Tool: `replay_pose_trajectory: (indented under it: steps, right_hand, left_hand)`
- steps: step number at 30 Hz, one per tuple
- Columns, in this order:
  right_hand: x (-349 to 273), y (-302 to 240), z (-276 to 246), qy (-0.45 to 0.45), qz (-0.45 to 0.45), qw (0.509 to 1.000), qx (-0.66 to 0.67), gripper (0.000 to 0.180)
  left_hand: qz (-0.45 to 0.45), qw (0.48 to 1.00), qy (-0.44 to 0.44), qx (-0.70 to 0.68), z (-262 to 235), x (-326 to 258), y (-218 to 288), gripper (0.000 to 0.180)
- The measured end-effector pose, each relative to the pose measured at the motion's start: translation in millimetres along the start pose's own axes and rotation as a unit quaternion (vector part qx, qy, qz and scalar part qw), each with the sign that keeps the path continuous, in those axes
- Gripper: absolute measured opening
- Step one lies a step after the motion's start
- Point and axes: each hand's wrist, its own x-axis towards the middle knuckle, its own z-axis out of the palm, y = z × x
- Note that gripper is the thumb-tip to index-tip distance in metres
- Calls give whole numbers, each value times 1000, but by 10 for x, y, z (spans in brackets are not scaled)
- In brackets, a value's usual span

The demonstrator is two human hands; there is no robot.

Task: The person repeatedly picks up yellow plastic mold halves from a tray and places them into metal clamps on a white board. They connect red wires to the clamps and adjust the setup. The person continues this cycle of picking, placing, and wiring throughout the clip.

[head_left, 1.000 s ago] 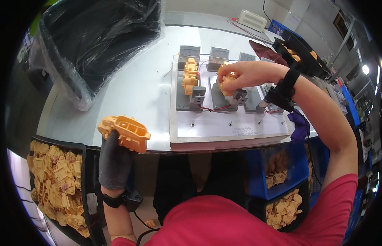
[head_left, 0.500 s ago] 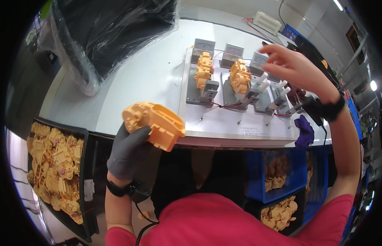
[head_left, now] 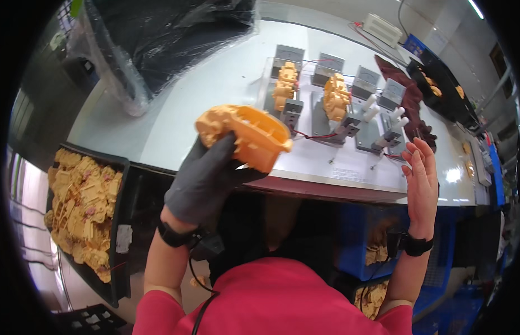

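Observation:
My left hand [head_left: 207,176], in a dark grey glove, grips an orange-yellow plastic housing [head_left: 251,131] with a hollow tray-like side. The housing is tilted, in the air near the table's front edge. My bare right hand [head_left: 421,178] is raised by the right front corner of a white test board [head_left: 304,167]; its fingers are stretched out and nothing shows in them. On the board, two similar orange-yellow housings [head_left: 286,84] [head_left: 336,97] sit in grey fixtures before small meters [head_left: 289,54]. White pegs [head_left: 371,111] stand on the fixtures farther right.
A black crate [head_left: 123,223] full of yellow parts stands at lower left. Black plastic under clear film [head_left: 170,39] covers the back left. A maroon cloth [head_left: 413,106] lies right of the meters. Blue bins [head_left: 355,251] with parts are below the table's right side.
My right hand has come down and toward me from above the meters. My left hand has moved right and farther away with the housing. The purple cloth at the right corner no longer shows.

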Motion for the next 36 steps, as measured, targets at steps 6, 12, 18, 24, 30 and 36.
replay_pose_trajectory:
  steps: [6,12,18,24,30,36]
  right_hand:
    - [109,311,194,18,-52,998,-7,38]
    - [173,556,203,30,-83,995,41,32]
    - [141,620,290,27,-101,993,56,30]
    - [153,648,253,-11,-108,991,79,31]
    - [154,655,228,-24,-105,989,103,33]
    - [140,644,222,-40,-105,989,95,36]
  left_hand:
    - [11,998,-3,63,222,137,35,55]
    - [1,996,-28,86,349,258,80,50]
    - [234,818,-49,524,158,456,101,42]
    - [58,975,-113,181,436,782,294,41]
    - [-70,987,-72,124,878,976,471,42]
    - [81,866,-149,470,1119,1265,552,47]
